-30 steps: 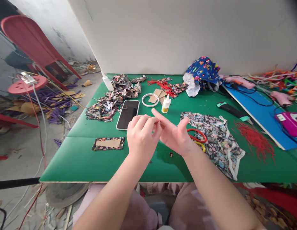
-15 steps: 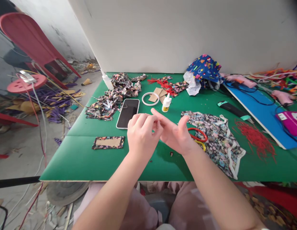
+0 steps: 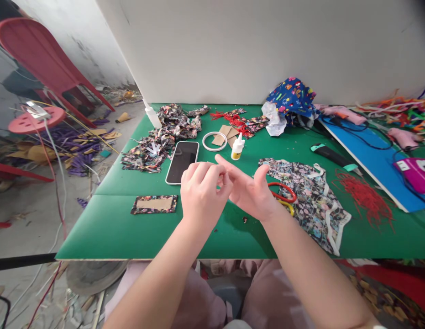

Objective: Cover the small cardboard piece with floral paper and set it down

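Both hands hover together above the green table (image 3: 106, 228). My left hand (image 3: 202, 194) has its fingers curled and pinched against the fingers of my right hand (image 3: 249, 192). The right hand is stretched out, index finger pointing left and thumb raised. Whether anything small sits in the left pinch is hidden. A phone (image 3: 182, 162) lies just beyond the left hand. Red-handled scissors (image 3: 284, 194) lie on patterned fabric (image 3: 311, 205) right of the right hand. A small glue bottle (image 3: 237, 148) stands behind the hands.
A fabric-covered card (image 3: 154, 204) lies at the left front. Fabric scraps (image 3: 157, 141), a white ring (image 3: 214, 141), red threads (image 3: 364, 198), a teal cutter (image 3: 332, 157), a blue board (image 3: 373, 164) and blue cloth (image 3: 292, 98) crowd the far and right side. Red chairs (image 3: 37, 50) stand left.
The hands stay together in nearly the same place; the left fingers shift slightly against the right fingers. The view drifts a little.
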